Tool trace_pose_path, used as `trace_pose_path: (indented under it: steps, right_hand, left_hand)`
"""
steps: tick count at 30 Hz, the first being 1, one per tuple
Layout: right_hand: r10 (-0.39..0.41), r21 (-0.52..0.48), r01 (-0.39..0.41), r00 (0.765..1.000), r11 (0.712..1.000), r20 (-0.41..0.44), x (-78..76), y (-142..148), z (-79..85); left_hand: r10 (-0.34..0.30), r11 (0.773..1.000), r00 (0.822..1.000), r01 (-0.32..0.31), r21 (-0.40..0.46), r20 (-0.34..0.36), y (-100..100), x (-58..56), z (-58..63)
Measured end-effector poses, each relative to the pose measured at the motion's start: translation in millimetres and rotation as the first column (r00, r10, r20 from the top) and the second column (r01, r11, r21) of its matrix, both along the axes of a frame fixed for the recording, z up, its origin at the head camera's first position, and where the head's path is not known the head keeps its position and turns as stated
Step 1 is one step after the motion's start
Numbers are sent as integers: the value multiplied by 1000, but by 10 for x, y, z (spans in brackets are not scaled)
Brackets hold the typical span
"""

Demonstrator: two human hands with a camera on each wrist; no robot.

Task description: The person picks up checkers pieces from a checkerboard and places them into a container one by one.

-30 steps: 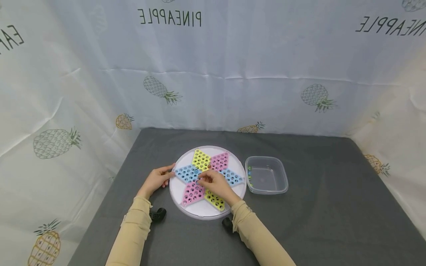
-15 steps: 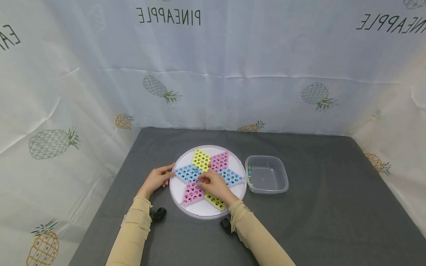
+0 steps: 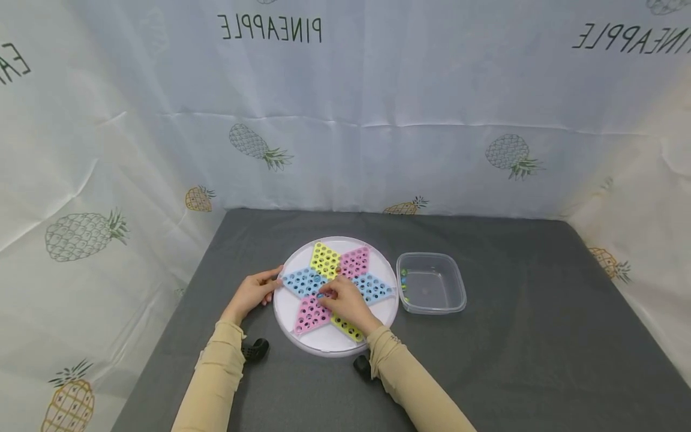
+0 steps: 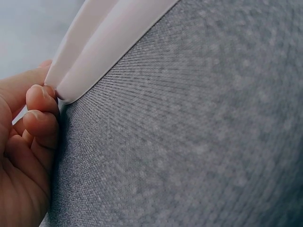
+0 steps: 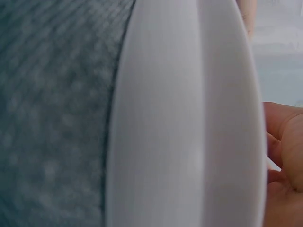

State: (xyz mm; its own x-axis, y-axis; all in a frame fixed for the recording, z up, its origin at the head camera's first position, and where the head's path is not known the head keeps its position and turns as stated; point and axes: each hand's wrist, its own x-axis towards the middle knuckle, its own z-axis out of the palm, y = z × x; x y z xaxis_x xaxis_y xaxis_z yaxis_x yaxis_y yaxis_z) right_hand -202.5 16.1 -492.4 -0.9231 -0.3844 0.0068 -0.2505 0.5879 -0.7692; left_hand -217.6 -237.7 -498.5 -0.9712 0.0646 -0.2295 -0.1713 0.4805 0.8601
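Note:
A round white Chinese checkers board (image 3: 286, 324) with a star of yellow, pink and blue holed points lies on the table. My left hand (image 3: 254, 293) holds its left rim, thumb on top. In the left wrist view the curled fingers of that left hand (image 4: 33, 123) meet the white rim (image 4: 94, 56). My right hand (image 3: 349, 303) reaches over the star's middle, thumb and index finger pinching a small blue marble (image 3: 321, 294). In the right wrist view the board's side wall (image 5: 189, 118) hides part of the right hand (image 5: 289, 142).
Just right of the board stands a clear plastic box (image 3: 434, 311) with several green and blue marbles (image 3: 403, 281) along its left side. The grey tablecloth (image 3: 518, 312) stretches to the right. A white pineapple-print curtain (image 3: 367, 162) rises behind and at both sides.
The right hand has shifted very slightly left and down over the star's middle. The left hand keeps its hold on the rim.

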Motion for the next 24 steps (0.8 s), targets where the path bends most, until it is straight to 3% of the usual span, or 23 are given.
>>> trace_pose_path:
  steps: [10,17,24]
  right_hand:
    - [-8,-4,8,1000,1000,16,17,0,-4]
    - [32,-54,-33,999,998,-28,32,36,19]
    - [51,-107,-52,999,993,-16,28,108,31]
  left_hand:
    - [8,1000,1000,-8,-11,5,-13,-4,-32]
    - [-2,1000,1000,2,-5,-15,-21,-5,-38]
    - [-2,1000,1000,2,-8,-7,-17,1,-19]
